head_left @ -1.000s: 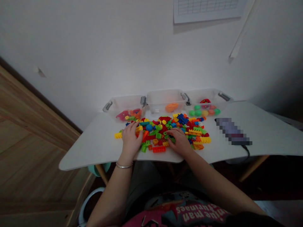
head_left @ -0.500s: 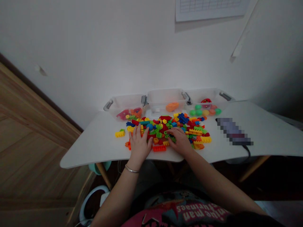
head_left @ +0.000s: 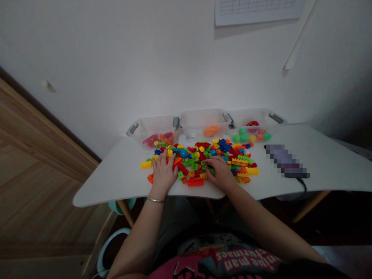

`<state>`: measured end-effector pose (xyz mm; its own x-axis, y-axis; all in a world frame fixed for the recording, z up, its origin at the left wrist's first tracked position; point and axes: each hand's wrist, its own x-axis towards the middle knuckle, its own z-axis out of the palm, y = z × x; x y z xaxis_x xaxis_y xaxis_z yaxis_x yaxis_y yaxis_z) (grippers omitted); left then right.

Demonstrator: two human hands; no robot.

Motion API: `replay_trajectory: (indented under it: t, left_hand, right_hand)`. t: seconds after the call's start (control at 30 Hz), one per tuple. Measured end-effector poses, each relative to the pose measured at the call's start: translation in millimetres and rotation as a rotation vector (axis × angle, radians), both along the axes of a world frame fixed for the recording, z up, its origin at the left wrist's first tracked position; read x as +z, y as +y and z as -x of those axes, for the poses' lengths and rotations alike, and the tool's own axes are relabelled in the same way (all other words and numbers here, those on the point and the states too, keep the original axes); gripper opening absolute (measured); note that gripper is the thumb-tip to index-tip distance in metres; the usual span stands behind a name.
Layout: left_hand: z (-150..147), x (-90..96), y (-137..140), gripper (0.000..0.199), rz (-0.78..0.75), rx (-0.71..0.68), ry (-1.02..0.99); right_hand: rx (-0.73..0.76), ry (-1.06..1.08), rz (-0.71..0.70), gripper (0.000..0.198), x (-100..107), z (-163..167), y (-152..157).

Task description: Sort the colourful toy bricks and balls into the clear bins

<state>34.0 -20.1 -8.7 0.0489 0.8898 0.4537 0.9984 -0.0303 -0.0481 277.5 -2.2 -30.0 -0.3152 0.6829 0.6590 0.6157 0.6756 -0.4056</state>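
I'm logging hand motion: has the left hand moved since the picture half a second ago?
Yes. The left hand has shifted left, away from the unmoved long red-orange brick.

Lies as a jumbled heap of multicoloured plastic blocks (head_left: 200,156), with orange-red brick (head_left: 195,182) at six o'clock, yellow brick (head_left: 146,165) at nine.

Kinda dark phone-looking slab (head_left: 287,162), mostly pixelated, on the right of the white counter (head_left: 328,159), black cable (head_left: 303,186) by the edge. Gridded paper (head_left: 258,13) up on the wall (head_left: 139,58), wood panelling (head_left: 35,174) off left.
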Motion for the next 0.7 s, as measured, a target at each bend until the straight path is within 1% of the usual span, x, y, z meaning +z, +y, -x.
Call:
replay_trajectory:
  t: [0.27,0.37,0.43,0.5,0.6,0.63,0.7]
  left_hand:
    - [12.7,3.6,11.8,0.059,0.066,-0.07,0.003]
    - [13.7,7.1,9.6,0.059,0.067,-0.092,-0.018]
    - [10.7,9.8,2.9,0.057,0.054,-0.102,-0.03]
    - [4.8,10.5,-7.7,0.054,0.003,-0.056,-0.052]
    - [-5.2,5.4,-24.5,0.054,-0.083,0.123,-0.12]
    - [-7.6,2.5,-28.7,0.056,-0.084,0.176,-0.145]
    - [-10.0,-2.9,-33.4,0.061,-0.037,0.24,-0.184]
  right_hand:
    - [0.009,0.012,0.012,0.029,1.3,-0.4,-0.7]
    - [0.009,0.009,0.011,0.029,0.4,-0.5,-0.3]
    - [0.008,0.007,0.011,0.028,-0.1,-0.4,0.0]
    - [0.01,0.004,0.008,0.028,-0.4,-0.2,0.1]
    - [0.014,-0.001,0.0,0.028,-0.3,0.3,-0.1]
    - [0.014,-0.004,0.0,0.028,-0.1,0.5,-0.3]
    - [0.011,-0.01,0.003,0.028,0.1,0.7,-0.7]
